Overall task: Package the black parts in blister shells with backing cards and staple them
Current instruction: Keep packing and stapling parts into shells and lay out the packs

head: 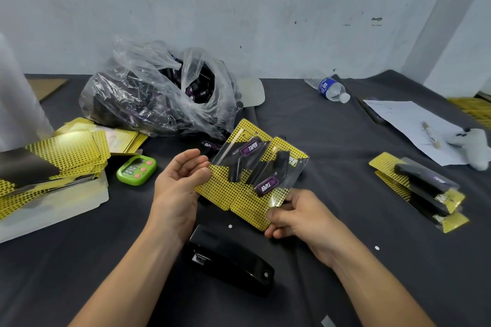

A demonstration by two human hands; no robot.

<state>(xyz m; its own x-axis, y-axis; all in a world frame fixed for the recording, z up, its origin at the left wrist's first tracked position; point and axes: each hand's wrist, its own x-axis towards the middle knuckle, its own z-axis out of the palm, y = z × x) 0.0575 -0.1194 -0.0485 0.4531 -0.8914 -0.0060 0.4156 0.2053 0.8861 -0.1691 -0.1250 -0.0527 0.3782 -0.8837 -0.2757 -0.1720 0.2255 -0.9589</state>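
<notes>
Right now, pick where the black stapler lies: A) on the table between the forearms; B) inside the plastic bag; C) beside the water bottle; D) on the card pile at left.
A: the stapler lies on the dark table between the forearms, just below the held packs.

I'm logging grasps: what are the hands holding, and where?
Two overlapping yellow dotted blister packs: the left hand grips their left edge, the right hand pinches the lower right corner.
</notes>
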